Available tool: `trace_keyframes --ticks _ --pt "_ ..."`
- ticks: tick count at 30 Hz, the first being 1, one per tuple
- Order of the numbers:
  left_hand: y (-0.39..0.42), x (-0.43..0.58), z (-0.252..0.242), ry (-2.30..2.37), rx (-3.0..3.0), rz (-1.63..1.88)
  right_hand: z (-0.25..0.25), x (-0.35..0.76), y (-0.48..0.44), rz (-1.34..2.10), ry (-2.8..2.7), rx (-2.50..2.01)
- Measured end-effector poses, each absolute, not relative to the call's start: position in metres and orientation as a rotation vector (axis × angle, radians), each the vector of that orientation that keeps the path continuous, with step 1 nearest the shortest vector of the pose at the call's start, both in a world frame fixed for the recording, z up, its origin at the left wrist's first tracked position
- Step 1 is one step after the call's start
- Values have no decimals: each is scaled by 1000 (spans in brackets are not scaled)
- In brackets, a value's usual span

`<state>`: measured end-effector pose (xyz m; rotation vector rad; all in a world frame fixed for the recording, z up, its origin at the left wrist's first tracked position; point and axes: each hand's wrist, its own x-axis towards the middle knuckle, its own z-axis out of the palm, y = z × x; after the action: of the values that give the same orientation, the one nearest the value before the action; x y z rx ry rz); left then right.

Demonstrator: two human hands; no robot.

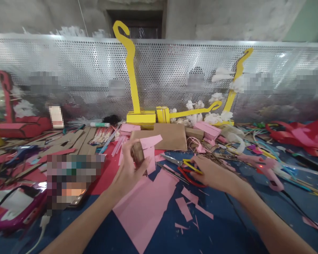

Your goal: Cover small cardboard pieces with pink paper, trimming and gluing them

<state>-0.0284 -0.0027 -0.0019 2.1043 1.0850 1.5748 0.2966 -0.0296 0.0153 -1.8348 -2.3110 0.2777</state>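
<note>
My left hand (134,164) grips a small brown cardboard block (137,154), thumb on its near side. Pink paper strips (151,141) show right behind the block; whether they are fixed to it I cannot tell. The fingers of my right hand (208,173) are closed on the yellow handle of a pair of scissors (176,160), whose blades point left. Under that hand lies a second pair of scissors with red handles (185,179). Below both hands a large pink sheet (148,208) spreads over the blue tabletop (214,236), with several pink offcuts (184,209) beside it.
At the back stand yellow hooked cardboard shapes (132,81) before a perforated metal panel (92,70). A brown cardboard piece (172,137) lies ahead of my hands. To the right is a pink glue gun (270,173) with a cord; left, a purple case (23,215) and a blurred-out device.
</note>
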Motion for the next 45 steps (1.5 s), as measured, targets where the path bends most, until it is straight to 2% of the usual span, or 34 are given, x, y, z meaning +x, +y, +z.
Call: trace_keyframes --ticks 10,15,18,22,33,45 --pt "-8 -16 13 864 1122 1425 16 293 -28 206 -2236 -1830" --pt "-11 -21 27 772 680 1131 18 299 -16 104 -2075 -1713" --pt "-9 -27 33 634 621 1039 20 293 -14 93 -2025 -1542" --pt "-7 -30 35 488 588 1061 24 277 -24 273 -2021 -1512" --pt "-11 -27 30 486 618 862 17 261 -34 257 -2176 -1361" --pt "-6 -29 8 541 659 708 24 249 -38 383 -2118 -1272"
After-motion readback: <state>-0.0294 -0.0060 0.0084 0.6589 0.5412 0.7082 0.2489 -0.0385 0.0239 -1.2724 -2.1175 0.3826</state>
